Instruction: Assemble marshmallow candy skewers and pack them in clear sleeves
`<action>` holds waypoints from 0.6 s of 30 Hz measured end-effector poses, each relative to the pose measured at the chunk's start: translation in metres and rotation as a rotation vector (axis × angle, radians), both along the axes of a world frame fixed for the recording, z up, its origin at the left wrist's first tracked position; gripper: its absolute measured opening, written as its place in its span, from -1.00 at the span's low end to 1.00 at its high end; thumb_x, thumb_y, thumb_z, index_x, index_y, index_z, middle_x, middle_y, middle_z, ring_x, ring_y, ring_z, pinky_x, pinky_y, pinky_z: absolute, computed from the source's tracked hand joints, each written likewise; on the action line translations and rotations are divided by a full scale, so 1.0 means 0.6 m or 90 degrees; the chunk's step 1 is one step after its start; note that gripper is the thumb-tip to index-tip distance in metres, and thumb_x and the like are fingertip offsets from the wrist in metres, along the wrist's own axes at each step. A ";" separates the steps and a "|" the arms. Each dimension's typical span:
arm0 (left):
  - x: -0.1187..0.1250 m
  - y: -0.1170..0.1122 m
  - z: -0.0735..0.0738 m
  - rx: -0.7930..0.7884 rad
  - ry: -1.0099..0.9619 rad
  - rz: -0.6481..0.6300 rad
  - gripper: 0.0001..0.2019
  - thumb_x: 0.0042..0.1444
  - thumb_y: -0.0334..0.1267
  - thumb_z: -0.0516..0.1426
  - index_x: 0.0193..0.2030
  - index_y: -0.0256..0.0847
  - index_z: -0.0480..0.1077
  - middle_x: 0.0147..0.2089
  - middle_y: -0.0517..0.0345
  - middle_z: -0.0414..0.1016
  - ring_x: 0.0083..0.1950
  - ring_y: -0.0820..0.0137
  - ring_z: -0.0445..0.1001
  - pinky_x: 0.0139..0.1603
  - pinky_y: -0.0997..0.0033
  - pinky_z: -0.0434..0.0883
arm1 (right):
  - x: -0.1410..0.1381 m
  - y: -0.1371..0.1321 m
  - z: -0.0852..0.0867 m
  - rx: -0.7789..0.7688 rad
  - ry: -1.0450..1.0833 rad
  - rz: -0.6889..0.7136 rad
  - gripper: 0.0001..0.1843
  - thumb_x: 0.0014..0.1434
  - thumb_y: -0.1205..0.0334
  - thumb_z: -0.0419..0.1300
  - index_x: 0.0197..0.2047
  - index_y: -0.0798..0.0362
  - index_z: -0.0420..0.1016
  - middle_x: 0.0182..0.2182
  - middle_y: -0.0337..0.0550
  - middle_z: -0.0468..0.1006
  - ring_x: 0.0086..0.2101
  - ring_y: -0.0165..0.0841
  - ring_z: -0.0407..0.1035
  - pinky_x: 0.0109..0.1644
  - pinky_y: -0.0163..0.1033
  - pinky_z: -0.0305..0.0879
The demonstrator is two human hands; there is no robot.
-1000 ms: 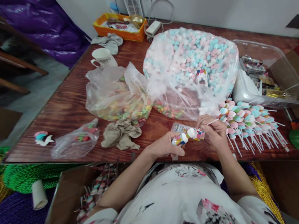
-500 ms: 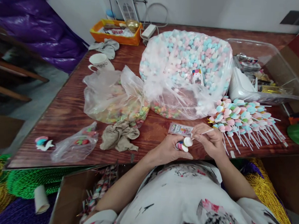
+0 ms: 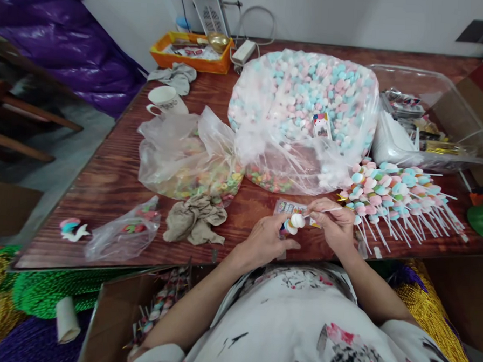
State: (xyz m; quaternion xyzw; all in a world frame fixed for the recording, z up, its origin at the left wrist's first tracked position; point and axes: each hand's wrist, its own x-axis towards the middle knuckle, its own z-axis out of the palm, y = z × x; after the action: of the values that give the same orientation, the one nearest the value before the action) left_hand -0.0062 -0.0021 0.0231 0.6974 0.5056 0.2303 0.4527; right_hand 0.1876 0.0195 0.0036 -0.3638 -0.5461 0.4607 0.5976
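My left hand [image 3: 263, 237] is closed around a few small marshmallow-like pieces [image 3: 298, 220]; the white ones show at its fingertips. In the fingers of my right hand [image 3: 336, 228] is a thin white stick [image 3: 332, 209], pinched just right of those pieces. Its left end is at or close to them; whether it has gone in I cannot tell. Behind the hands a printed clear packet [image 3: 285, 206] lies flat, partly covered. To the right is a pile of sticks threaded with pink, blue and white pieces [image 3: 398, 189].
A big clear bag of pastel pieces [image 3: 311, 93] stands at the back, with a smaller bag of coloured bits [image 3: 189, 162] to its left. A beige cloth [image 3: 194, 219], a mug [image 3: 167, 100], an orange tray [image 3: 191, 62] and a clear plastic bin [image 3: 435, 110] are also on the table [image 3: 104, 168].
My left hand has shifted slightly up and left, turning the white pieces toward the stick. My right hand has moved slightly left with the stick. The whole view has shifted a little.
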 end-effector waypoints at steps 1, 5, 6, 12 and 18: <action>0.001 0.000 -0.004 0.001 0.007 0.003 -0.62 -0.12 -0.14 0.35 -0.16 -0.25 0.47 -0.37 0.25 0.42 -0.34 0.43 0.31 -0.29 0.49 0.25 | -0.003 -0.001 -0.001 0.017 -0.016 -0.005 -0.97 0.05 0.29 0.34 -0.39 -0.02 0.57 -0.42 -0.23 0.59 -0.37 -0.34 0.48 -0.22 -0.19 0.41; 0.014 -0.001 -0.013 -0.009 -0.021 0.011 -0.74 -0.10 -0.23 0.33 -0.27 -0.28 0.46 -0.44 0.28 0.38 -0.38 0.46 0.31 -0.35 0.51 0.24 | -0.014 -0.010 -0.005 0.051 -0.086 0.014 -0.94 0.07 0.30 0.32 -0.43 0.00 0.53 -0.48 -0.26 0.53 -0.40 -0.37 0.44 -0.27 -0.23 0.36; 0.018 -0.001 -0.013 -0.014 -0.029 0.012 -0.72 -0.11 -0.27 0.32 -0.23 -0.28 0.46 -0.43 0.28 0.40 -0.38 0.46 0.32 -0.35 0.51 0.25 | -0.017 -0.013 -0.005 0.045 -0.101 0.020 -0.92 0.07 0.30 0.32 -0.44 0.01 0.52 -0.50 -0.27 0.51 -0.42 -0.39 0.41 -0.29 -0.25 0.33; 0.023 -0.003 -0.003 -0.052 -0.087 -0.006 -0.13 -0.15 -0.19 0.37 0.30 -0.26 0.13 -0.18 0.14 0.53 -0.22 0.36 0.44 -0.17 0.40 0.37 | -0.026 -0.011 -0.005 -0.114 -0.108 0.004 -0.75 0.10 0.15 0.30 -0.52 0.06 0.42 -0.62 -0.35 0.39 -0.56 -0.50 0.23 -0.43 -0.35 0.18; -0.045 0.029 0.027 -0.108 -0.066 -0.088 0.18 -0.27 -0.09 0.43 0.44 -0.17 -0.15 0.06 0.01 0.47 -0.07 0.30 0.42 0.00 0.31 0.34 | -0.012 0.005 -0.022 -0.190 0.135 0.068 -0.80 0.11 0.10 0.29 -0.43 0.03 0.51 -0.53 -0.27 0.51 -0.54 -0.45 0.32 -0.39 -0.31 0.28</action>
State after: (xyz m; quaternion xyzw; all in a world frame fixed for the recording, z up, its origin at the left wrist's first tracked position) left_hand -0.0330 0.0153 0.0392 0.6769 0.4499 0.1907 0.5505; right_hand 0.1805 0.0225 -0.0098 -0.3682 -0.4242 0.6032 0.5663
